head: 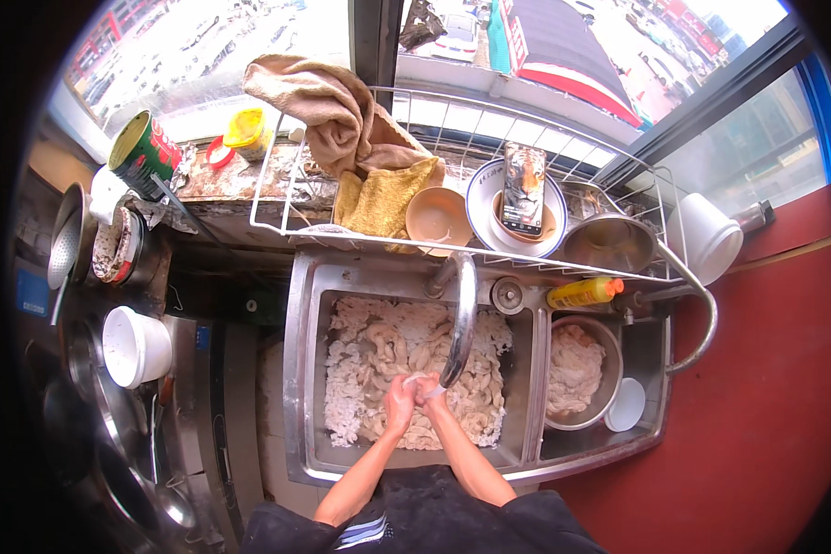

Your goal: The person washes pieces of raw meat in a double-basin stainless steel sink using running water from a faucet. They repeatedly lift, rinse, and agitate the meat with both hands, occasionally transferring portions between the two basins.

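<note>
My left hand (pixel 400 401) and my right hand (pixel 429 396) meet under the curved metal faucet (pixel 462 325), fingers bent against each other. Water runs from the spout onto them. Something whitish shows between the fingers; whether it is a piece of food or foam cannot be made out. Below them, the large basin of the stainless steel sink (pixel 526 415) holds a mass of pale, wet strips that look like meat or offal (pixel 388 346). White foam or crumbly bits (pixel 344 408) surround the strips along the basin's sides.
A metal bowl (pixel 616 346) of similar pale pieces (pixel 576 367) sits in the right basin, beside a white lid or dish (pixel 624 404). A yellow detergent bottle (pixel 585 293) lies behind. The wire rack (pixel 360 237) bears cloths, bowls and a phone (pixel 523 187). Pans and a white tub (pixel 135 346) stand left.
</note>
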Demonstrator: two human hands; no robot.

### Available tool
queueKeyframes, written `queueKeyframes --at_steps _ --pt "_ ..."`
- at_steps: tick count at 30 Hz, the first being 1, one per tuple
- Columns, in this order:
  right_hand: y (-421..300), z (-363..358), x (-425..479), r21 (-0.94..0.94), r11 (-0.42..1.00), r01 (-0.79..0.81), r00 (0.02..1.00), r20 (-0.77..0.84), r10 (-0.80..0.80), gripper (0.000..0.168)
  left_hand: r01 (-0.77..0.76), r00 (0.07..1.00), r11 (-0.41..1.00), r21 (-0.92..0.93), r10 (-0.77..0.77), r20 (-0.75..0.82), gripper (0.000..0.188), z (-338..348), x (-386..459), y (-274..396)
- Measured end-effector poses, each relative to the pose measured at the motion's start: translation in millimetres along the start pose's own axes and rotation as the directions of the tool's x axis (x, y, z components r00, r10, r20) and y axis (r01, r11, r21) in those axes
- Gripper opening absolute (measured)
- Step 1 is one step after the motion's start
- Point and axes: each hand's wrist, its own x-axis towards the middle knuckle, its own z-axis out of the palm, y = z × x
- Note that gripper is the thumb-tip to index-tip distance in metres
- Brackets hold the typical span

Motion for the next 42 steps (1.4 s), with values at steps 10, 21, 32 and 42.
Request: queueKeyframes --at_steps 10,21,32,42 --pt "28 -31 47 0.053 0.989 -0.137 0.986 -0.089 0.141 0.017 -0.106 0.991 0.974 -0.203 0.119 0.054 0.018 17 23 -42" --pt "5 -15 10 -0.366 0.911 0.191 0.979 0.134 -0.151 0.014 0.348 0.932 0.809 -0.473 -0.354 0.081 0.013 15 25 -17" --pt "-31 4 -22 -0.444 0.815 0.372 0.928 0.207 -0.311 0.015 0.229 0.927 0.750 -0.621 -0.363 -0.097 0.012 39 35 -59" --pt "-32 -7 -3 -0.435 0.881 0.187 0.964 0.254 -0.080 0.010 0.180 0.962 0.814 -0.553 -0.263 -0.073 0.011 35 38 -57"
